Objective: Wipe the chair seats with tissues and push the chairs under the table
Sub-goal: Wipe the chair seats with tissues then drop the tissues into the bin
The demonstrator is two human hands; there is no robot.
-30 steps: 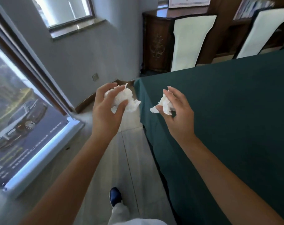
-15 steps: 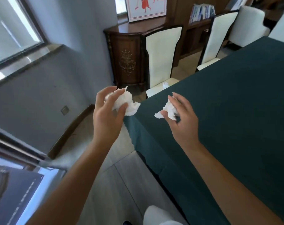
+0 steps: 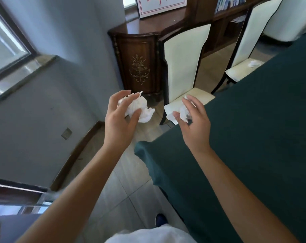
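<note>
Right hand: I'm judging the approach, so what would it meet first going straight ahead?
Probably the cream seat of the nearest chair; the right hand, gripping a tissue, points there, though depth is unclear.

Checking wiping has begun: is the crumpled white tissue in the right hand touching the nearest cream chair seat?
Cannot tell. In the head view the crumpled white tissue in the right hand overlaps the cream chair seat; no gap or contact shows.
</note>
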